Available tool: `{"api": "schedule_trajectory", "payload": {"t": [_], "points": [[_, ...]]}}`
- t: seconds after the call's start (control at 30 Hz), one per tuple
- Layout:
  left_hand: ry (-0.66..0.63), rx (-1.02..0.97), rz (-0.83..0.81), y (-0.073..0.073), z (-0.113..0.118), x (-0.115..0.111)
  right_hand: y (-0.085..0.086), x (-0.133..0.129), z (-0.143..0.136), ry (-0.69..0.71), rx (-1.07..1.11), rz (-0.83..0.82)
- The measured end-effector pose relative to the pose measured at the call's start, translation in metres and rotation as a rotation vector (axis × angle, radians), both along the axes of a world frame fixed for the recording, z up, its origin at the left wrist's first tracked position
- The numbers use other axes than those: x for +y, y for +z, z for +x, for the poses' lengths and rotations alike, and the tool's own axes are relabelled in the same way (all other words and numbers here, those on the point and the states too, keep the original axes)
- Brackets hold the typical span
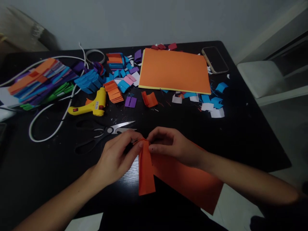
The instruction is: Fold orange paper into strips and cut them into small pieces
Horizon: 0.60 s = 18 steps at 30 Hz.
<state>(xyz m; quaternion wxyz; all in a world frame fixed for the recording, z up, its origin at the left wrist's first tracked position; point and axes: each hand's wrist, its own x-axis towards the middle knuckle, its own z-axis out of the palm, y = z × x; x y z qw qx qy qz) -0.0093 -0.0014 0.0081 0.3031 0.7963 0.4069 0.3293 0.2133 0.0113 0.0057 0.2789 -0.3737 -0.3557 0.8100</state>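
A folded orange paper strip (146, 173) hangs upright between my hands near the front of the table. My left hand (120, 152) pinches its top left edge between thumb and fingers. At the top right edge, the fingertips of my right hand (172, 146) are closed on the same paper. A larger orange sheet (187, 179) lies under my right hand and reaches past the table's front edge; I cannot tell whether it joins the strip. Black-handled scissors (106, 132) lie spread just beyond my left hand.
A yellow glue gun (92, 104) lies left, near a looped white cable (31, 128). Stacked orange sheets (175, 70) and a phone (215, 60) lie at the back. Folded coloured paper strips (40, 81) and small paper pieces (130, 102) are scattered about the black table (240, 138).
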Motion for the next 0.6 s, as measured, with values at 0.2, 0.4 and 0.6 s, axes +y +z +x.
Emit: {"api": "schedule_trajectory", "payload": {"t": [0.2,0.4,0.6], "points": [[0.001,-0.014,0.017,-0.0019,-0.0001,0.0006,-0.0019,-0.0010,-0.0012,-0.007,0.077,-0.041],[-0.038,-0.002,0.066,-0.0005,-0.0035,0.0006,0.0005,-0.0005,-0.0006,0.021,0.083,-0.050],[0.016,-0.002,0.045,-0.0006,-0.0017,-0.0019,0.0010,0.0005,-0.0006,0.021,0.031,-0.032]]}}
